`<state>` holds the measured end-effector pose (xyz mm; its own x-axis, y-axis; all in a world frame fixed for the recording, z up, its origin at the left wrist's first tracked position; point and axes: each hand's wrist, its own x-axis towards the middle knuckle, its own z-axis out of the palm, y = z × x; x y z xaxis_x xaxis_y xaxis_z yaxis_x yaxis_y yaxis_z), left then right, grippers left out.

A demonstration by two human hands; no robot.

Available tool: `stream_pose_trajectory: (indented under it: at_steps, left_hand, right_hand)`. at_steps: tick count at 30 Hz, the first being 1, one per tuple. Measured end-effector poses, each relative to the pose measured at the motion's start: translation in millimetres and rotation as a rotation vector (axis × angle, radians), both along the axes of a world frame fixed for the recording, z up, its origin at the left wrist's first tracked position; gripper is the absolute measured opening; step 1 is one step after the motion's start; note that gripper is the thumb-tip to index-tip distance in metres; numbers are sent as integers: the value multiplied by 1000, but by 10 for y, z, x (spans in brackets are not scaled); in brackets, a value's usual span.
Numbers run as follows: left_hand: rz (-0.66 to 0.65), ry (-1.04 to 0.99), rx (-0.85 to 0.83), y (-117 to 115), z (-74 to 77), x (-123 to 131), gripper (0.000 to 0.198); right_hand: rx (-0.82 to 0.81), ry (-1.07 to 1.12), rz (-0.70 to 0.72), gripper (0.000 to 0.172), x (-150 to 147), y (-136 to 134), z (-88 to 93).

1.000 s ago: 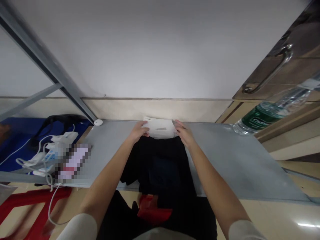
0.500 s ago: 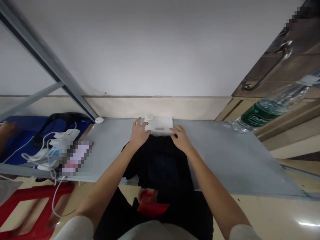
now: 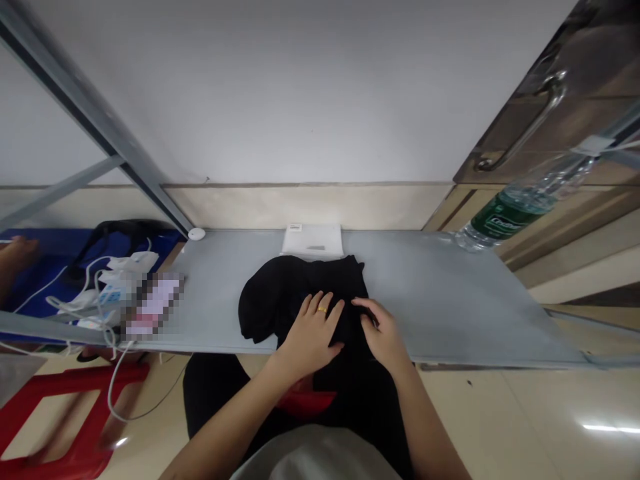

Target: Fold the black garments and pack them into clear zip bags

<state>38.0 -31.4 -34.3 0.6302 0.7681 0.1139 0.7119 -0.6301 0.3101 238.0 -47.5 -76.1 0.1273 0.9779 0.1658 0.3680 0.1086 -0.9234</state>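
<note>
A crumpled black garment [image 3: 265, 297] lies on the grey shelf top [image 3: 435, 300] in front of me and hangs over its near edge toward my lap. My left hand [image 3: 313, 337], with a ring on one finger, rests on the cloth, its fingers spread. At the garment's right edge is my right hand [image 3: 384, 337]; its fingers are bent, with a gap between thumb and forefinger. Behind the cloth, against the wall, lies a flat white box [image 3: 313, 240] with a small label. Neither hand touches this box.
To the right stands a water bottle [image 3: 505, 213] with a green label. On the left are a blurred-out phone [image 3: 155, 303], white plugs and cables [image 3: 115, 283] and a small white round object [image 3: 197, 234]. Another person's hand [image 3: 19, 252] shows at far left, above a red stool [image 3: 60, 420].
Both hands have left the white box and come back toward me onto the black garment. The garment's far part is now bunched up, and the box stays by the wall.
</note>
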Motion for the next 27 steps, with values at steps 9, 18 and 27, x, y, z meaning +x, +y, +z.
stream_pose_trajectory:
  at_steps: [9, 18, 27]
  left_hand:
    - [116, -85, 7, 127, 105, 53, 32]
    - [548, -739, -197, 421, 734, -260, 24]
    - [828, -1102, -864, 436, 217, -448, 23]
  right_hand:
    - [-96, -48, 27, 40, -42, 76, -14]
    - [-262, 562, 123, 55, -44, 129, 85]
    - [-288, 634, -153, 51, -44, 310, -32]
